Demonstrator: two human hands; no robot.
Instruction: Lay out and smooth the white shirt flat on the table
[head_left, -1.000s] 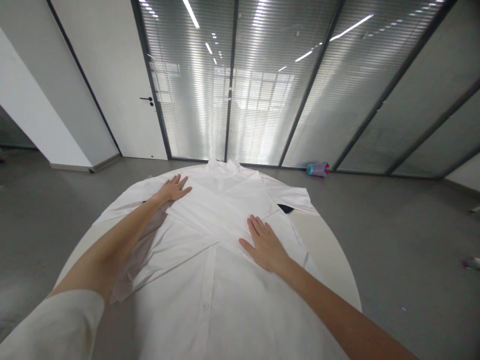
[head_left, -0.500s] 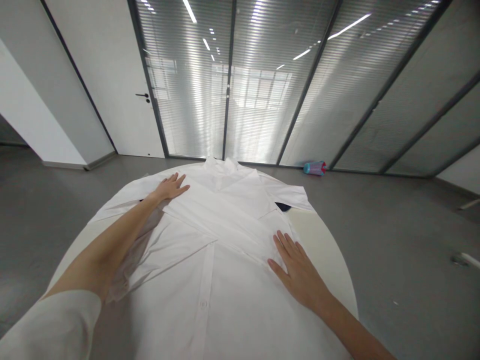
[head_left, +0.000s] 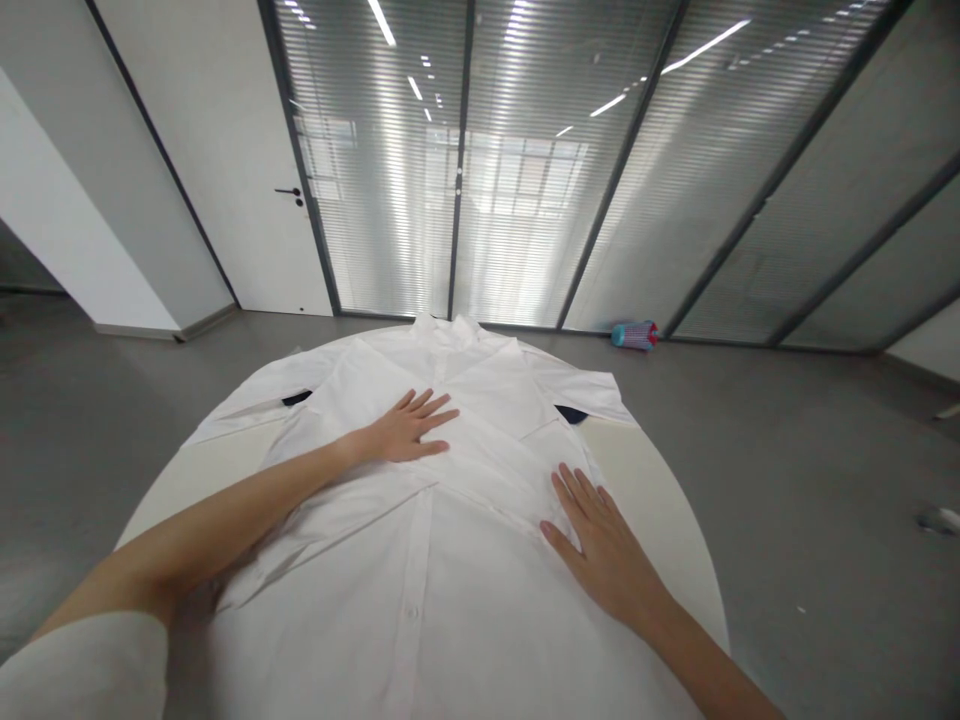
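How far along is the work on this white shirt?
Done, it seems: the white shirt lies spread on the round table, collar at the far edge. In hand: both hands rest flat on it, the left hand on the chest, the right hand beside the button placket. Left, by the look of it: the creases at lower left and the layered fabric across the chest.

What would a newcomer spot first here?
The white button-front shirt spread over the round white table at centre, with the left hand flat mid-shirt and the right hand flat lower right. Behind it, glass panels with blinds fill the back wall. A blue-and-pink cylindrical object lies on the grey floor, back right.
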